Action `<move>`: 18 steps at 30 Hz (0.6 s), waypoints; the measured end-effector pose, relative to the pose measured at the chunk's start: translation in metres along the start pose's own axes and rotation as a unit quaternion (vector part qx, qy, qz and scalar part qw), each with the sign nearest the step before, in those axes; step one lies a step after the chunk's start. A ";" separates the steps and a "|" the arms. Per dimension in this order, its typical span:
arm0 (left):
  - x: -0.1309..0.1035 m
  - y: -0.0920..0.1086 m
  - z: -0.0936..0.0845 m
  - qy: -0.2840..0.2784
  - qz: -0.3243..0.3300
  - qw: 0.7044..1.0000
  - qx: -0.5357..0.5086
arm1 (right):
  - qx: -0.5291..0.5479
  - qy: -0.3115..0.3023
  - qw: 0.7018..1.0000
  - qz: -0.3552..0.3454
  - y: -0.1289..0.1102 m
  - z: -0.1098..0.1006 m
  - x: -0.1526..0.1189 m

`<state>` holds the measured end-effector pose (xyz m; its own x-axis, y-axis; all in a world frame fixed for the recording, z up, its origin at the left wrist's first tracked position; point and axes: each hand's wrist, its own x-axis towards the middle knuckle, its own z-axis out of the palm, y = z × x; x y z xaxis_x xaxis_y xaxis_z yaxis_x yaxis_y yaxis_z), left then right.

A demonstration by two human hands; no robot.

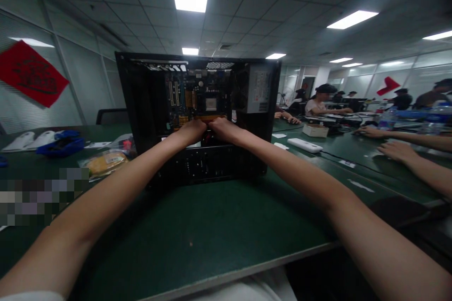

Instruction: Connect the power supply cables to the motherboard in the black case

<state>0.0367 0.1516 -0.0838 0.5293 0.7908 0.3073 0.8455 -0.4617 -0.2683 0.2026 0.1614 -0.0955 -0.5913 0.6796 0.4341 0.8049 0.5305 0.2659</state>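
An open black computer case (208, 164) stands on the green table, its inside facing me. Mounted within it is a motherboard (181, 96), with a light square processor area (211, 104) near its middle. At the upper right of the case sits a grey power supply (259, 88) with a label. Both my arms reach into the case. My left hand (192, 130) and my right hand (225, 130) are closed side by side, just below an orange-yellow slot strip (212, 118) on the board. Whatever lies between their fingers is hidden.
On the left lie a plastic bag with yellow contents (108, 162), blue items (61, 143) and white objects (30, 141). A white power strip (304, 145) and a small box (315, 130) are at right. Co-workers' hands (399, 150) rest on the table at far right.
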 end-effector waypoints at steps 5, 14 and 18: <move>0.001 -0.003 0.003 0.002 -0.003 1.000 0.012 | 0.015 0.000 1.000 0.006 0.001 -0.001 0.000; -0.002 -0.010 0.004 -0.003 -0.008 1.000 0.023 | 0.012 -0.014 1.000 0.022 -0.006 -0.010 -0.006; -0.005 -0.009 0.004 -0.004 -0.013 1.000 0.014 | 0.002 -0.008 1.000 0.026 -0.005 -0.008 -0.003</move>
<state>0.0266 0.1531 -0.0864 0.5058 0.8057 0.3084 0.8570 -0.4285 -0.2861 0.2010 0.1528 -0.0917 -0.5492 0.7145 0.4334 0.8346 0.4962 0.2394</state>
